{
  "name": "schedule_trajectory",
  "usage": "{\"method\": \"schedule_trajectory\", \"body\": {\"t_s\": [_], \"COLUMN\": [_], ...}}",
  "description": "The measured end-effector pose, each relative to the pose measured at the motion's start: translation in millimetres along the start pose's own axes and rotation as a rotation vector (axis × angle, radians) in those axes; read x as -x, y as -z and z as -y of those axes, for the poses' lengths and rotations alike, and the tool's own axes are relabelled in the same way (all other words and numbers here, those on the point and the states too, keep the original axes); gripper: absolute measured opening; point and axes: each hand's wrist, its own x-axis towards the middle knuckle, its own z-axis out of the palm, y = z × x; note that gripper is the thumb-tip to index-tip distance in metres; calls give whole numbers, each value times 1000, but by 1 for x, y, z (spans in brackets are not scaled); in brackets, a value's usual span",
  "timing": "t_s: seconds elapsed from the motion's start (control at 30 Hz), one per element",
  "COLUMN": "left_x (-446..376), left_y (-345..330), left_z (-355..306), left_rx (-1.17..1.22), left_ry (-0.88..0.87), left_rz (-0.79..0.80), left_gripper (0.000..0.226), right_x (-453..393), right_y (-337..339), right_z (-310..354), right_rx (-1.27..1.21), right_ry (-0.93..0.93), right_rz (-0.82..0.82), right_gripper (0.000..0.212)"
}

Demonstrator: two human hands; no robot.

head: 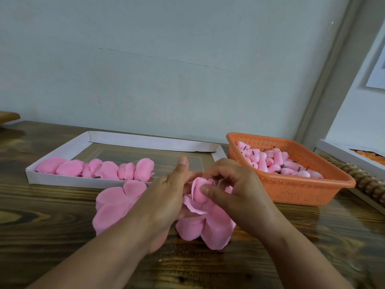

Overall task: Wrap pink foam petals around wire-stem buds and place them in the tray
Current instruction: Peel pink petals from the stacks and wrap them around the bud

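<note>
**Both hands on a half-wrapped bud, mid-table**

The left hand (pixel 166 195) and right hand (pixel 233 190) met over the near middle of the wooden table (pixel 52 226). Together they pinched one bud (pixel 199 191) wrapped in a pink foam petal; the right thumb pressed its front, the left thumb stood upright behind. Loose lobes of the petal sheet (pixel 208 228) hung below the grip. Its wire stem could not be seen.

Just left of the left wrist lay more flat petals (pixel 114 203). Behind them sat the white cardboard tray (pixel 145 141), a row of wrapped flowers (pixel 98 170) along its near wall. To the right, an orange basket (pixel 291 190) held bare buds (pixel 277 163) with dark stems.
</note>
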Motion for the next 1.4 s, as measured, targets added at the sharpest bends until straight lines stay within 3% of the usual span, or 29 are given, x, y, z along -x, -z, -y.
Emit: {"method": "schedule_trajectory", "body": {"t_s": [0.1, 0.17, 0.53, 0.77, 0.93, 1.3, 1.4], "left_x": [-1, -1, 0, -1, -3, -1, -1], "left_y": [3, 3, 4, 5, 6, 5, 6], "left_z": [-3, -4, -1, -1, -2, -4, -5], "left_rx": [64, 77, 45, -29, 11, -13, -8], "left_ry": [38, 61, 56, 48, 25, 45, 50], "left_rz": [-30, -34, 51, 14, -19, 0, 11], "left_gripper": [21, 14, 18, 21, 18, 21, 20], "right_x": [-1, -1, 0, 2, 0, -1, 0], "right_y": [1, 1, 1, 1, 3, 3, 4], "right_z": [-3, -4, -5, -1, -5, -8, -7], "right_rx": [-36, -91, -302, -314, -426, -378, -348], "right_ry": [-6, -20, -121, -119, -134, -182, -152], "right_rz": [-22, -16, -40, -2, -86, -42, 1], "right_gripper": [17, 13, 13, 21, 33, 22, 29]}}
